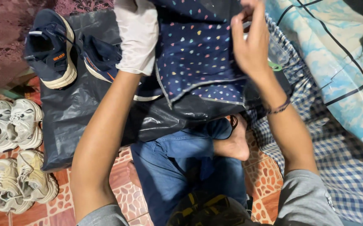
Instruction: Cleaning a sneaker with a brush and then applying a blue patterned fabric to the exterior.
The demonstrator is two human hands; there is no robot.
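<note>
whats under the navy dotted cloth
The navy dotted cloth lies over a black plastic sheet. The gloved left hand overlaps a navy shoe at its edge. Anything further beneath is covered.

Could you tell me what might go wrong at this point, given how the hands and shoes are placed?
1. The gloved left hand lies over the dotted navy cloth and hides the navy shoe beneath it; the shoe could get nudged off the black plastic sheet.
2. The bare right hand pinches something small at the cloth's edge; its grip looks light and could slip.
</note>
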